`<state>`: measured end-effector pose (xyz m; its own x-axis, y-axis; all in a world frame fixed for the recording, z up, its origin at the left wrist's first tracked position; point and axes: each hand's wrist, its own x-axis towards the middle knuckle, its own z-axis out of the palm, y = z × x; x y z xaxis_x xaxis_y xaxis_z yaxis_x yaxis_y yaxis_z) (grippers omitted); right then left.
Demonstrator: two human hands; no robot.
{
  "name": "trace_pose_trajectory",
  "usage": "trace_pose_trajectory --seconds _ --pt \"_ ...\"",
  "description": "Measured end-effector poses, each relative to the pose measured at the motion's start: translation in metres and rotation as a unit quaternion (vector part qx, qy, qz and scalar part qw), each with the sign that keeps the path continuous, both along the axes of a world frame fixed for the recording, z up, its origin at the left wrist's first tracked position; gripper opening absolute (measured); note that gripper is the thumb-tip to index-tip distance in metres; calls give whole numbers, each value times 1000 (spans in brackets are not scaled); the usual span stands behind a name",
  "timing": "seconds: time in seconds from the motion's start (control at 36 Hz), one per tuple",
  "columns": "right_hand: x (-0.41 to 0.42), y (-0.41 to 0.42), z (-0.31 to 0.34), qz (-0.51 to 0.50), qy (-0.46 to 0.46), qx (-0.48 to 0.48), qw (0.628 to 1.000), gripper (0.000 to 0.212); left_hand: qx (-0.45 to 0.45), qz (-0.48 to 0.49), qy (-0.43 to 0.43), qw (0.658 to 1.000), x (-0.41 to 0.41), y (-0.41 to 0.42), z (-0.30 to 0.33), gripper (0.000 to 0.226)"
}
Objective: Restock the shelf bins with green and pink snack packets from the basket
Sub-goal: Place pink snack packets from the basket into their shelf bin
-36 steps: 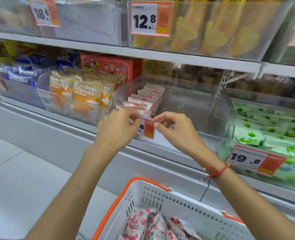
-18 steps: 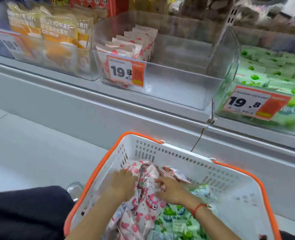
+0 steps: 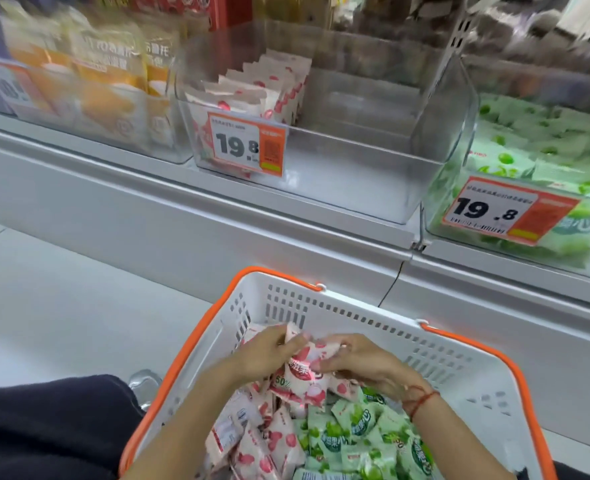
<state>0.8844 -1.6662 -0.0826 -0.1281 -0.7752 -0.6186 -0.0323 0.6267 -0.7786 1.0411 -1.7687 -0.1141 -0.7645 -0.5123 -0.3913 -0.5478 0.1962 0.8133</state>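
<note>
A white basket with an orange rim (image 3: 355,317) stands below the shelf and holds pink snack packets (image 3: 252,448) on the left and green ones (image 3: 352,434) on the right. Both hands are inside it. My left hand (image 3: 262,351) and my right hand (image 3: 359,362) together grip a bunch of pink packets (image 3: 304,372) lifted a little above the pile. On the shelf, a clear bin (image 3: 373,161) holds a row of pink packets (image 3: 262,88) at its left end. The bin to its right (image 3: 438,188) is full of green packets (image 3: 542,147).
Each bin front carries an orange 19.8 price tag (image 3: 246,145). A bin of yellow packets (image 3: 106,84) stands to the left. A grey shelf ledge (image 3: 217,223) juts out above the basket. My dark trouser leg (image 3: 44,424) is at the lower left, on a pale floor.
One second ago both hands were at the price tag on the pink bin. They dropped into the basket, and now they close on a bunch of pink packets and raise it slightly.
</note>
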Motion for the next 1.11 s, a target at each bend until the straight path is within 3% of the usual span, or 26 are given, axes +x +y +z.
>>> trace_pose_trajectory --seconds 0.03,0.11,0.19,0.25,0.36,0.42,0.53,0.61,0.72,0.83,0.89,0.97,1.06,1.11 --pt "-1 -3 11 -16 -6 -14 1000 29 -2 26 55 998 -1 -2 15 36" --pt "0 -8 41 -50 18 -72 996 43 -23 91 171 981 -2 -7 46 41" --pt "6 -10 69 -79 58 -139 985 28 -42 163 262 950 -3 -8 73 35" --pt "15 -11 90 -84 112 -171 975 19 -58 190 296 934 -7 -6 91 44" --pt "25 -22 137 -44 307 -228 923 22 -98 262 388 878 -15 -14 143 33" --pt "26 -30 163 -26 363 -254 896 26 -130 268 414 860 -21 -21 172 27" --pt "21 -55 215 10 451 -268 851 29 -201 248 437 841 -30 -48 224 38" --pt "10 -82 248 -11 430 -276 860 29 -289 231 402 838 -36 -79 252 45" --pt "-10 -122 267 -69 336 -290 893 24 -430 218 265 835 -45 -119 270 61" --pt "-46 -169 258 -117 396 -246 877 23 -571 128 57 809 -49 -167 252 39" --pt "-67 -195 247 -137 434 -214 864 28 -568 97 -5 817 -52 -183 241 42" --pt "-92 -237 233 -146 458 -194 855 14 -539 95 -18 836 -58 -192 237 54" --pt "-116 -277 213 -167 478 -159 848 28 -543 86 -24 835 -59 -194 235 44" --pt "-125 -294 201 -165 501 -135 839 33 -539 78 -33 838 -58 -194 233 53"
